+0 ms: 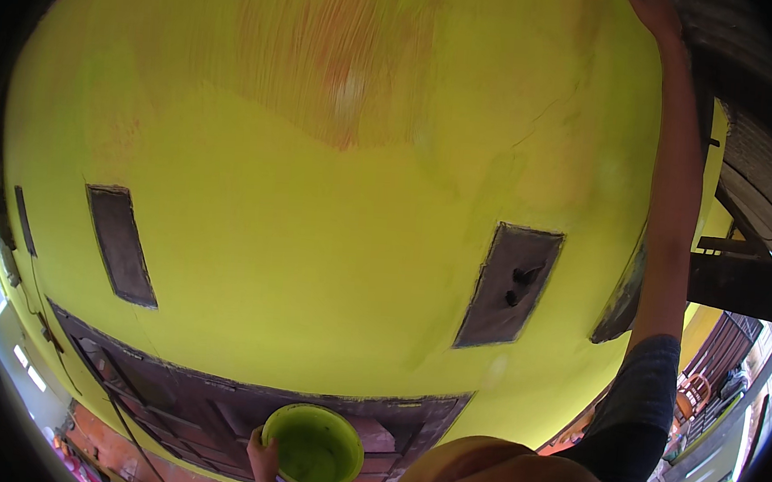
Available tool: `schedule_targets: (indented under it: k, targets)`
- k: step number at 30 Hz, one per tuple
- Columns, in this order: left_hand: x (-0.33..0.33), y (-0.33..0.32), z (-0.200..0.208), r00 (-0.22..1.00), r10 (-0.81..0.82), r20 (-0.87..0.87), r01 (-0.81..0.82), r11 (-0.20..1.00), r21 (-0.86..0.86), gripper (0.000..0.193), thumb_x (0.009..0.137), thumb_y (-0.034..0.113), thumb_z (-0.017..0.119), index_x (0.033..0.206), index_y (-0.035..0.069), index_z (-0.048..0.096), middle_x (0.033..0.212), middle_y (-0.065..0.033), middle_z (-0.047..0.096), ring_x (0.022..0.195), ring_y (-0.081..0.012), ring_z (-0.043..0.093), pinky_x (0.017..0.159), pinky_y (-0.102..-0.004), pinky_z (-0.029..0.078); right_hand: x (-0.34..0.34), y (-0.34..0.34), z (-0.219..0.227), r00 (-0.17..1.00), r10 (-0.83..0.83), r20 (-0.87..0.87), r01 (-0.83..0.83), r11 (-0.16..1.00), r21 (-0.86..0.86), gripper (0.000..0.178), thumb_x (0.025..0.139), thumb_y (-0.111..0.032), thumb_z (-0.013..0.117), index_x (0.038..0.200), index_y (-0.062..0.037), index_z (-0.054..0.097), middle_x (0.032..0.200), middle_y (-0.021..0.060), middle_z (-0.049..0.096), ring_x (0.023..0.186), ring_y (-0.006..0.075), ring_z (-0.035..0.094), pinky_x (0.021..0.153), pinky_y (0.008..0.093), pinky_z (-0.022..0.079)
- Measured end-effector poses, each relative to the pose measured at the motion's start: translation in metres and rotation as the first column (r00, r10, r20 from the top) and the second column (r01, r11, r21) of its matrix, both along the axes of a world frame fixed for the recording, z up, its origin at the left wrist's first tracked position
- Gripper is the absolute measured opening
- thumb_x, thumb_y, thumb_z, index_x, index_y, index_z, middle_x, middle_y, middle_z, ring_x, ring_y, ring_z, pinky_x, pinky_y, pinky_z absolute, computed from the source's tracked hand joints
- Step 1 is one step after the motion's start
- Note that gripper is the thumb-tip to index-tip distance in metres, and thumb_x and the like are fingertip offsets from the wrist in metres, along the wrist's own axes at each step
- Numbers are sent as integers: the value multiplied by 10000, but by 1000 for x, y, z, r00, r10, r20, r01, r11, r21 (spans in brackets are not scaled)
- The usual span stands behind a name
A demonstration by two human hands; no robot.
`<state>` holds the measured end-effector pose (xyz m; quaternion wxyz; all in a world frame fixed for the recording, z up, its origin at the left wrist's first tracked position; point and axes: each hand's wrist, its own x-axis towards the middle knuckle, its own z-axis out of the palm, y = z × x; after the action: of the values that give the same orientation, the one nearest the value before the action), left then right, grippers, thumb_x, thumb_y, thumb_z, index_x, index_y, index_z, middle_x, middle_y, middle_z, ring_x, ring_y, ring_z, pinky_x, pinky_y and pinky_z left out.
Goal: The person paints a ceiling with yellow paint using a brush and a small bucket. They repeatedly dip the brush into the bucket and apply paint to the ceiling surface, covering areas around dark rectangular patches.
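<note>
Two hands, both bare. Left hand [263, 458] closed on the left rim of a green bucket [313, 448], fingers partly hidden; bucket is low, in front of the dark wooden door frame [160, 395] and near its top edge. Mouth faces up toward the camera, likely so contents don't spill; greenish inside, can't tell how full. Probably carried by the rim to keep it close to the body while the other arm is up.

Right arm [674, 198] nearly straight, raised along the right edge of the yellow-green wall [315, 236], presumably for reach. Right hand [660, 14] near the wall's upper right corner, cut off by the frame; can't tell how far open or whether it holds anything.

Wall has a streaky reddish patch [345, 59] toward its upper edge, plus two dark recessed panels, left [122, 245] and right [508, 290], above the door frame.
</note>
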<state>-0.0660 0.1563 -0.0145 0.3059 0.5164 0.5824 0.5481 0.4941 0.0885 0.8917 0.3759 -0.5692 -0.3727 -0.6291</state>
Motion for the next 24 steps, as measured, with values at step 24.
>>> schedule_targets:
  k: [24]
  targets:
    - [-1,-2,10,997,-79,-24,79,997,-23,367,840,48,641,1196,-45,647,1040,-213,725,969,-305,713,875,-403,540,1,1,-142,979,150,-135,-171,971,-167,384,1021,-301,520,1351,-193,683,957,182,747,856,339,728,818,441,559]
